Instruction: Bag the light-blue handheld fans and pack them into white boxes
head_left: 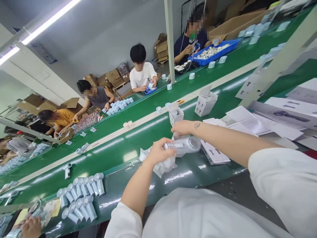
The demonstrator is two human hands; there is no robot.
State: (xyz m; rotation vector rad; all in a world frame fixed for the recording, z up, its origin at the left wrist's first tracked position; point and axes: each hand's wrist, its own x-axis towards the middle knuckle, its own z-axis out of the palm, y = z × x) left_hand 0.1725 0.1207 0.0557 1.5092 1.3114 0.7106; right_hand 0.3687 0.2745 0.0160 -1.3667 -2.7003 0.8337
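My left hand [159, 152] is closed around the handle end of a handheld fan [187, 144] wrapped in clear plastic, its round head pointing right. My right hand [183, 128] is bent over the top of a white box [182, 153], its fingers closed at the box's upper edge; the fingertips are partly hidden. The fan lies across the front of this box and covers much of it. Below my left hand is a pile of clear plastic bags [164, 166]. Beyond my right hand, an opened white box [176, 114] stands with something inside.
Another opened box [206, 101] stands farther back. Flat printed cartons [215, 152] and papers lie at right. Light-blue fans [84, 186] sit in rows at left, near a co-worker's hand [31, 227]. Across the green belt [143, 123], several people work by a blue tray [215, 53].
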